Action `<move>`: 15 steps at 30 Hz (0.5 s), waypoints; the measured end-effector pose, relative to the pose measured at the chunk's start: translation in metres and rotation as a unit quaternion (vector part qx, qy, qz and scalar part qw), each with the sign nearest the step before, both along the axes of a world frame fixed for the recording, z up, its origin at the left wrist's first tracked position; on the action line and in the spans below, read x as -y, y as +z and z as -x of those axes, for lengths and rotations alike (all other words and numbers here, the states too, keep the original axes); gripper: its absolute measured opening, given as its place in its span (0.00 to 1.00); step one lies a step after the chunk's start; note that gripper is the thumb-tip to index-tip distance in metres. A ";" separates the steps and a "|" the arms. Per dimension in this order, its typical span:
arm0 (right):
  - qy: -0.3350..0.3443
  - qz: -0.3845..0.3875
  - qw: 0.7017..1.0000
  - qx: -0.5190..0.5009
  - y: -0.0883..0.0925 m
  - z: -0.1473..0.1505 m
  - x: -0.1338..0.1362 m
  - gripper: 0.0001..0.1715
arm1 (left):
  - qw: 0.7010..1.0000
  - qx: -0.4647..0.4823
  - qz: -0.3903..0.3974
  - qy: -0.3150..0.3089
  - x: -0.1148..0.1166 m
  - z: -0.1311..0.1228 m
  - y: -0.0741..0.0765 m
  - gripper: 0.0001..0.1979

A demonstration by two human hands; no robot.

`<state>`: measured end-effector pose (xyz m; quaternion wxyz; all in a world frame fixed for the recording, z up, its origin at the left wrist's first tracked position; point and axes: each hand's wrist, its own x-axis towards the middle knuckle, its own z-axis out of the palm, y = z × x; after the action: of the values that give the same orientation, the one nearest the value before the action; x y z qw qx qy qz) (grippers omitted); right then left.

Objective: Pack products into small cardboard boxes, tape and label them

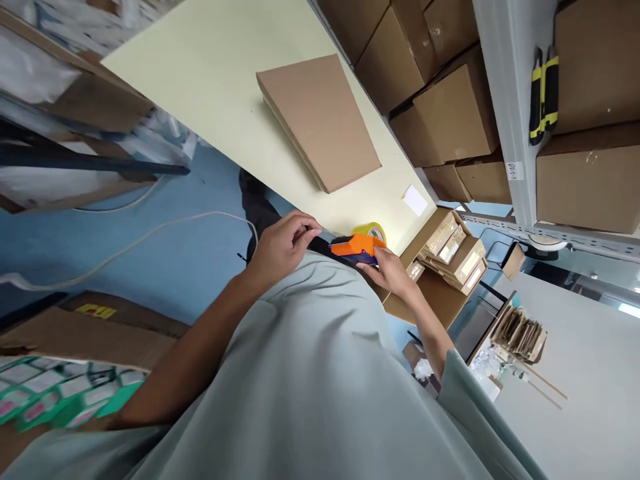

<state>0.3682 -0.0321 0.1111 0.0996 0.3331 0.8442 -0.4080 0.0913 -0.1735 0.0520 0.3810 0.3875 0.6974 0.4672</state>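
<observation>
My right hand (390, 270) grips an orange and dark blue tape dispenser (356, 245) just in front of my shirt, beside the table's near edge. A yellow-green tape roll (371, 231) shows right behind the orange body; whether it is mounted on it I cannot tell. My left hand (287, 243) is closed, thumb and fingertips pinched together, to the left of the dispenser. What it pinches, if anything, cannot be made out. A flat brown cardboard box (320, 120) lies on the pale yellow table (210, 73) beyond both hands.
A small white card (415, 200) lies on the table. At its right end stands an open carton (445, 293) with smaller packages. Shelves of brown boxes (453, 113) line the far side, with yellow-black cutters (544, 97) on a shelf beam. A white cable (150, 233) crosses the blue floor.
</observation>
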 end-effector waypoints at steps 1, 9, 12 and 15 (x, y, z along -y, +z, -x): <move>0.000 0.002 1.000 0.016 -0.004 -0.006 0.000 0.32 | 1.000 0.007 0.006 0.015 0.003 -0.002 -0.011 0.09; -0.034 0.003 0.997 0.074 -0.050 -0.018 -0.004 0.35 | 0.995 0.013 0.026 0.098 -0.004 0.019 -0.086 0.11; -0.057 -0.007 0.994 0.097 -0.064 -0.022 -0.007 0.37 | 0.994 0.003 0.027 0.106 -0.006 0.036 -0.104 0.09; -0.090 -0.008 0.989 0.117 -0.079 -0.024 -0.006 0.38 | 0.996 -0.004 0.030 0.086 -0.013 0.044 -0.115 0.07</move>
<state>0.3926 -0.0265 0.0324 0.1578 0.4538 0.7968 -0.3665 0.0471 -0.1603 -0.0627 0.3478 0.3161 0.7437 0.4753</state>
